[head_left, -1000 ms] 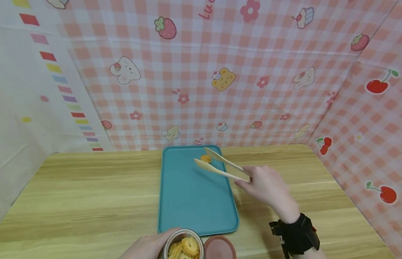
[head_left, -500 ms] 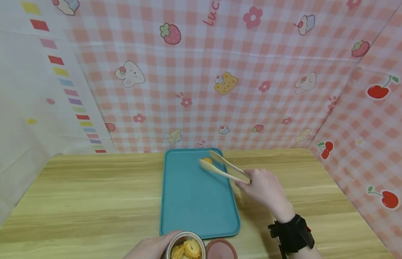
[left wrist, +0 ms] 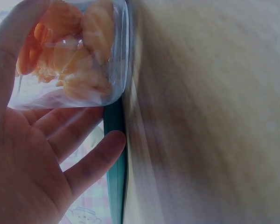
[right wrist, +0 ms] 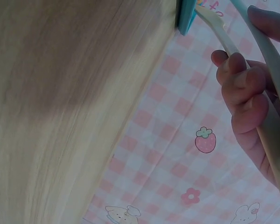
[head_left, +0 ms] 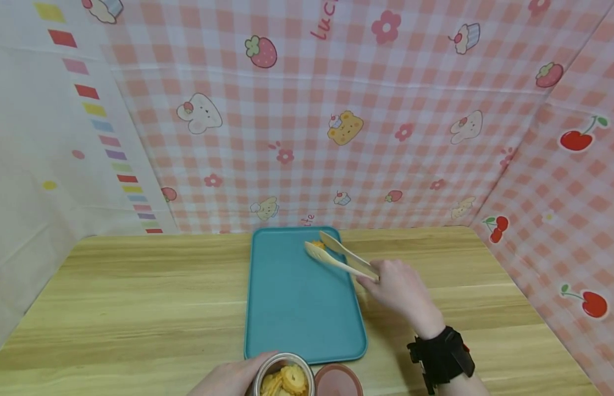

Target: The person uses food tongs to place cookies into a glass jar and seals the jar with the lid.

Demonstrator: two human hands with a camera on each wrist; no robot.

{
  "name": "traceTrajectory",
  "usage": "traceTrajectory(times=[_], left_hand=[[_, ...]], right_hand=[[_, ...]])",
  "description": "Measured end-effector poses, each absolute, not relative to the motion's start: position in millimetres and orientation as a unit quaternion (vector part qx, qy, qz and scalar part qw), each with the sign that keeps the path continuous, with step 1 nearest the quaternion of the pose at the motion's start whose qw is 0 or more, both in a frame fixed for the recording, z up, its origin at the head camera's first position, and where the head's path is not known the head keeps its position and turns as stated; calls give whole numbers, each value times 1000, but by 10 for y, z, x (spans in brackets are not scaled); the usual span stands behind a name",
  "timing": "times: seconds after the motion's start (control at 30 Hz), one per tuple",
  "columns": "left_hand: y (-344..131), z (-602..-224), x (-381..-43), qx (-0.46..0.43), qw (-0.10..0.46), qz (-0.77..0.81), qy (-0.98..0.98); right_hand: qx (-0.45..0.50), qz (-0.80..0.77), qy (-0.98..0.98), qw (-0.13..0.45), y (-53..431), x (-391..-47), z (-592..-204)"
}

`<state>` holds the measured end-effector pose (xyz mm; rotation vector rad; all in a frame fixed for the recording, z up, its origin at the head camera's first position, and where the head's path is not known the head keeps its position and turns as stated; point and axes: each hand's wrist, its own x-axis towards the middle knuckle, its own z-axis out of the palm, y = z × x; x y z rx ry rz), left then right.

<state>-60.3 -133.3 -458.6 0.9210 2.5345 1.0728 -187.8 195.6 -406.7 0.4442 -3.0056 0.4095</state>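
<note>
My right hand grips a pair of pale wooden tongs, whose two tips stand around a golden cookie near the far right corner of a teal tray. The near tip partly hides that cookie. In the right wrist view the fingers curl round one arm of the tongs, the thumb on the other. At the tray's near edge my left hand holds a clear jar, its thumb and fingers around the side. Several ridged cookies fill the jar, which is cut off by the head view's lower edge.
A round reddish-brown lid lies right of the jar, close to the tray's near edge. The wooden table extends to both sides of the tray. Pink checked cloth rises behind it and on the right.
The tongs' tips have come nearer to each other around the cookie. The head view has shifted slightly. My left hand keeps its hold on the jar.
</note>
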Motion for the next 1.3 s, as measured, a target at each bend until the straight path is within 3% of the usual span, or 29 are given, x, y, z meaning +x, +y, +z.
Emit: traceTrajectory(times=[0.8,1.3], left_hand=[[-1330,-4567,-601,320,114,362,868],[-1327,-4551,-587,309,115,362,872]], right_hand=[[196,177,-964,41,2069,-1843,-3935],[265,232,-936,-22,2202,-1626,-3563]])
